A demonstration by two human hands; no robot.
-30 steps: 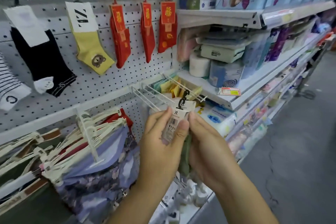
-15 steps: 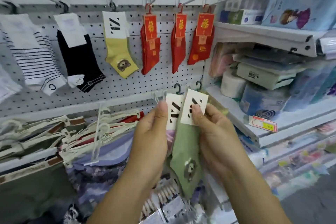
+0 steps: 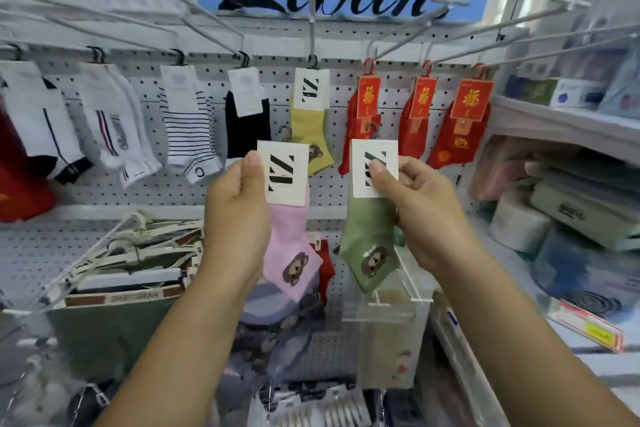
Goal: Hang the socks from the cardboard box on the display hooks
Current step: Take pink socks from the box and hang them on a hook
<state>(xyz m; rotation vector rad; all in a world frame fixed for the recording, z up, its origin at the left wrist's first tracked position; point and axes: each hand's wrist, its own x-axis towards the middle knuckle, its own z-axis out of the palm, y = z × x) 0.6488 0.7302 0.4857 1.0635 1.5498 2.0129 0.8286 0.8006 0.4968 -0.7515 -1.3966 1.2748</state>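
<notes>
Left hand (image 3: pixel 239 204) pinches the pink sock (image 3: pixel 291 253) by its card (image 3: pixel 289 158), just below the yellow sock (image 3: pixel 310 128). Right hand (image 3: pixel 419 204) likewise pinches the green sock (image 3: pixel 369 246), below and right of it. The socks are probably light and limp, so the stiff card is the surest hold. Clear bin (image 3: pixel 384 333) lower still, contents unclear; cardboard box unseen.

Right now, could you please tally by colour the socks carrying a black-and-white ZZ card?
Yellow sock, on a hook: 1
Pink sock, in the left hand: 1
Green sock, in the right hand: 1
Total: 3
</notes>
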